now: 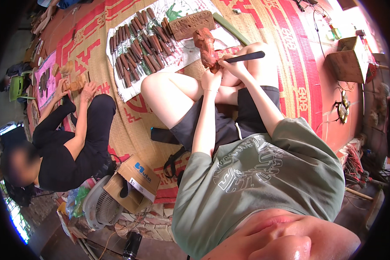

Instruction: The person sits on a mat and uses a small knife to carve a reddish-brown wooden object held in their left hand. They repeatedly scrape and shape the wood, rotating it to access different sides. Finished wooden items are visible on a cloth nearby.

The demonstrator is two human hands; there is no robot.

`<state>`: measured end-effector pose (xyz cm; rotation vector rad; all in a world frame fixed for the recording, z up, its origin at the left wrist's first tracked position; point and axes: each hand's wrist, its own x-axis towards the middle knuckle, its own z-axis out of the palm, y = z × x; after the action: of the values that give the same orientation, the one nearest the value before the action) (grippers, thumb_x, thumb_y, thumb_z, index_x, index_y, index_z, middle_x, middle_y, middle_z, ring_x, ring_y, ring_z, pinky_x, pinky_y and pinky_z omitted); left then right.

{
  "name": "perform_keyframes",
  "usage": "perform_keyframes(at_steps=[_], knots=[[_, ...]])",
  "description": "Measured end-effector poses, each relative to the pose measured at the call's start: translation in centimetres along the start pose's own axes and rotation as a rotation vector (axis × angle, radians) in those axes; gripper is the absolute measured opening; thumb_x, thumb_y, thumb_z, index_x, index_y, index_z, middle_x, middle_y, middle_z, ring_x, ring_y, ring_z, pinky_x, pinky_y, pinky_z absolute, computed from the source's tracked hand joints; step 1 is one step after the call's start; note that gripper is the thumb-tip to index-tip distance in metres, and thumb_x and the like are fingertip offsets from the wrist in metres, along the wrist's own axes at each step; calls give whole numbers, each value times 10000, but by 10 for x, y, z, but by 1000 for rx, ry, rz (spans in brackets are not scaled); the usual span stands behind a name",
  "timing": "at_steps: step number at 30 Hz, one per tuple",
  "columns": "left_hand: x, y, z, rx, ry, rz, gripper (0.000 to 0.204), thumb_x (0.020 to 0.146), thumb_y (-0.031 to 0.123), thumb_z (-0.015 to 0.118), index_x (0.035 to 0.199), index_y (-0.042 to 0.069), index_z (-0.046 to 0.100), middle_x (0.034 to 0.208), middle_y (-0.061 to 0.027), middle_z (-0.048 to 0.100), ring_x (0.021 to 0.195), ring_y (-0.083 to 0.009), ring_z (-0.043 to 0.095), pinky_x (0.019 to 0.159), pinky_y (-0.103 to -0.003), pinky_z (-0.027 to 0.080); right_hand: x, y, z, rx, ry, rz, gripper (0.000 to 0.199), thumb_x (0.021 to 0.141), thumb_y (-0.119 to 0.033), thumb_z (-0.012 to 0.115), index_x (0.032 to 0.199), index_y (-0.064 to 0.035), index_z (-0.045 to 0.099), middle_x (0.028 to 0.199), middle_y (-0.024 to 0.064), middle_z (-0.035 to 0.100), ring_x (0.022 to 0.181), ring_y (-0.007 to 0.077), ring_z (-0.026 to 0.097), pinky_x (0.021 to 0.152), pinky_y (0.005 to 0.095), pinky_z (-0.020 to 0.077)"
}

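A reddish-brown wood carving (205,48) stands out over my crossed legs, its lower end near both hands. My left hand (211,80) is closed at that lower end, gripping the carving. Just right of it, my right hand (233,69) is closed on a carving tool with a long dark handle (249,56), which points to the right. The working end of the tool is hidden by my fingers. Beyond the carving lies a brown wooden block (193,25) with a rough face, beside a green bar (231,28).
Several rows of wood-handled carving tools (138,47) lie on a white cloth (184,54) over a patterned mat (305,82). At left, a co-worker's hands (87,90) hold a pale wood piece (76,83). A wooden box (347,60) stands right; a cardboard box (136,177) and fan (102,206) sit behind left.
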<state>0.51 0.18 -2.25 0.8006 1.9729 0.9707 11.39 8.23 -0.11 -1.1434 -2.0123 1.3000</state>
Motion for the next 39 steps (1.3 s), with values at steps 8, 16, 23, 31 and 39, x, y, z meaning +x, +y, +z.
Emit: perform_keyframes(at_steps=[8, 16, 23, 31, 39], knots=[[0, -3, 0, 15, 40, 29, 405, 686, 378, 614, 813, -6, 644, 673, -154, 640, 681, -282, 648, 639, -367, 478, -2, 5, 0, 143, 9, 53, 167, 788, -155, 605, 844, -1, 636, 694, 86, 624, 638, 140, 580, 577, 273, 470], [-3, 2, 3, 87, 29, 55, 428, 684, 393, 607, 828, -8, 647, 680, -157, 642, 700, -295, 648, 662, -368, 477, -3, 17, 1, 110, 88, 80, 170, 783, -165, 609, 868, -27, 660, 700, 86, 633, 662, 160, 593, 614, 274, 474], [0, 4, -6, -1, -36, -67, 407, 683, 368, 606, 816, -15, 642, 685, -163, 640, 712, -283, 647, 672, -361, 476, -4, -9, 3, 44, -18, 24, 190, 786, -150, 609, 930, -35, 658, 720, 78, 639, 654, 137, 589, 601, 254, 472], [-3, 6, -5, -30, 12, 42, 408, 705, 383, 613, 802, -12, 640, 698, -179, 637, 690, -309, 640, 643, -384, 483, -6, 8, 6, 251, 80, -35, 190, 795, -128, 622, 943, -11, 648, 711, 79, 632, 637, 111, 584, 586, 239, 481], [-1, 3, -8, -202, -65, -31, 408, 719, 368, 616, 778, -35, 625, 614, -145, 619, 565, -216, 632, 552, -336, 480, -8, -9, 10, 117, 82, -17, 184, 819, -135, 607, 947, -6, 637, 713, 75, 631, 608, 113, 584, 556, 238, 483]])
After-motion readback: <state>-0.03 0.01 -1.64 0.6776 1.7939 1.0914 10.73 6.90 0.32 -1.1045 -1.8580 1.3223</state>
